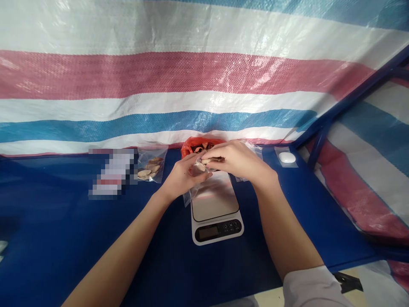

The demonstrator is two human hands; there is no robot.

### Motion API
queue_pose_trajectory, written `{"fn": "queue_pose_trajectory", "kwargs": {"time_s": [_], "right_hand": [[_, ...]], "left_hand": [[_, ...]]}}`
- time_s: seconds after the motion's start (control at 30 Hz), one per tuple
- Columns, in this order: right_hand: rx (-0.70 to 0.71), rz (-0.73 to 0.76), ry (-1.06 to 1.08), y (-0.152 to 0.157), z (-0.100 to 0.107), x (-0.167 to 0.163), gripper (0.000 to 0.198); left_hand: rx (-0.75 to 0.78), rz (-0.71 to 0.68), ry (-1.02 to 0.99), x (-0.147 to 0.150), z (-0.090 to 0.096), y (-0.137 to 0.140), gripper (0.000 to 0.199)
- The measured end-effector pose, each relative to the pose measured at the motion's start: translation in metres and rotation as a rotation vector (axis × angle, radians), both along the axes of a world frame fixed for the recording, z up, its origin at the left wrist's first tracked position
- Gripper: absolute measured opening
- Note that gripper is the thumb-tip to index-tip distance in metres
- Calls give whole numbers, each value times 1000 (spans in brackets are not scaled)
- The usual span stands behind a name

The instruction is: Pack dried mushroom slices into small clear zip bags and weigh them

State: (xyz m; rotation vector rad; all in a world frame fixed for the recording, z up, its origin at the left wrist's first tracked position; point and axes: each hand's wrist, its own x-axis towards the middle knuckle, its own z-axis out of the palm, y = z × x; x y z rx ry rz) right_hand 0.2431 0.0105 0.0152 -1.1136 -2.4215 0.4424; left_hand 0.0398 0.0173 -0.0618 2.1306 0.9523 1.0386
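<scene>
Pale sleeve (315,288) nearest; I see the right hand (238,158) pinching a dried slice (218,159), long axis sideways, just beside the clear plastic bag (189,197) the left hand (182,175) clasps.

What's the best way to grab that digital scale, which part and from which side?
Probably by the side edges of the digital scale, beside its display, coming from the near side. It lies flat with that end in view, while the left hand, right hand and clear bag partly hide its far end.

Striped tarpaulin (179,74) and blue poles (318,146) suggest a makeshift stall.
</scene>
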Motion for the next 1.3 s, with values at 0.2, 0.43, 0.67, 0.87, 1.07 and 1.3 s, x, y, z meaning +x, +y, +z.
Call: {"fn": "queue_pose_trajectory", "kwargs": {"time_s": [0.2,0.43,0.67,0.87,1.07,1.3], "right_hand": [[-13,5,-18,1,-5,-4,20],[-34,-19,-35,3,-8,-5,20],[-104,33,113,7,-13,-5,21],[-114,38,221,9,-13,0,16],[-154,-99,252,12,-11,23,20],[-189,-228,-147,25,-24,31,21]], "left_hand": [[-14,-2,-9,-1,0,1,44],[-34,19,-10,-2,-3,1,48],[-83,4,-42,-2,-3,0,36],[-40,25,-79,-5,-2,2,43],[-71,82,-105,-11,0,4,53],[-143,136,-54,-15,10,3,60]]}}
